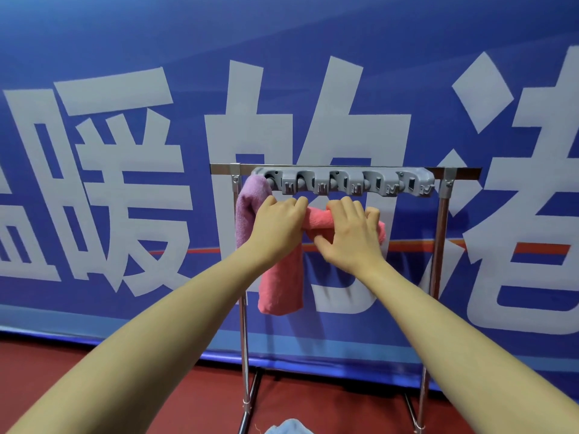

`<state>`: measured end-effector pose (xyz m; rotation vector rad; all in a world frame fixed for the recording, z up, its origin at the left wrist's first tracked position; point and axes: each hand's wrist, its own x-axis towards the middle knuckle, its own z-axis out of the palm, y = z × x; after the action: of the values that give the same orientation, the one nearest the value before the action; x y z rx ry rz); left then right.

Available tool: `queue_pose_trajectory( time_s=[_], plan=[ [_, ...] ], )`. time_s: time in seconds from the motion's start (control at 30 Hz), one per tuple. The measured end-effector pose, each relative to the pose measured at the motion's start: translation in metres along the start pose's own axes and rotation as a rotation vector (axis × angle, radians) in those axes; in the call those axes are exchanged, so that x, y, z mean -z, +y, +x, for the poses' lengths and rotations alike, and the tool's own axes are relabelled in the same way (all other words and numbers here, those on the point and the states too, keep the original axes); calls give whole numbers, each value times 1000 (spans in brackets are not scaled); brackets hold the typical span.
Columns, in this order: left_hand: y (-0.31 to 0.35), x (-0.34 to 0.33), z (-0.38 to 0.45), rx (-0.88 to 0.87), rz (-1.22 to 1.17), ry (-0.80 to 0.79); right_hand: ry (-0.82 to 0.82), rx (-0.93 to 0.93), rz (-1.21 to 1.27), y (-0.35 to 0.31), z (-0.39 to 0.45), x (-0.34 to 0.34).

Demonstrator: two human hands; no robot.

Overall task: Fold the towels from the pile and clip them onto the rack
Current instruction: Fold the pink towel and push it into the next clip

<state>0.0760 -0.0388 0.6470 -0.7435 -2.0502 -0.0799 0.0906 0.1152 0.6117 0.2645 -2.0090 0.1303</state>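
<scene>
A blue towel (285,426) lies on the red floor (125,386) at the foot of the rack (438,233); higher, both hands grip a pink towel (280,286) just under the grey clip bar (344,181) — left hand (279,227) and right hand (351,233) curled round its bunched top; a purple towel (247,211) hangs from the bar's left end; behind stands a blue banner (156,89).

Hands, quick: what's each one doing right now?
Left hand: fingers curled on the pink towel, just under the grey clip bar.
Right hand: gripping the same pink towel's bunched upper part.
</scene>
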Motion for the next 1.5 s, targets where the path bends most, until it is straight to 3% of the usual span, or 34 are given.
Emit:
queue_pose_trajectory(
  time_s=[0.33, 0.47, 0.8, 1.2, 1.37, 1.5],
  plan=[
    [-31, -10, 38, 59, 139, 114, 140, -168, -78, -9, 71, -27],
    [-51, -22, 57, 112, 216, 82, 147, -154, -39, -12, 96, -47],
    [-85, -52, 91, 35, 306, 168, 276, -64, -76, -5, 128, -96],
    [-92, -81, 92, -124, 166, 55, 142, -56, -130, 9, 90, -130],
    [-107, -90, 74, -60, 65, -19, 9, -4, -75, 4, 83, -129],
    [-99, -87, 47, 114, 35, -94, -47, -38, -31, 0, 74, -126]
  ],
)
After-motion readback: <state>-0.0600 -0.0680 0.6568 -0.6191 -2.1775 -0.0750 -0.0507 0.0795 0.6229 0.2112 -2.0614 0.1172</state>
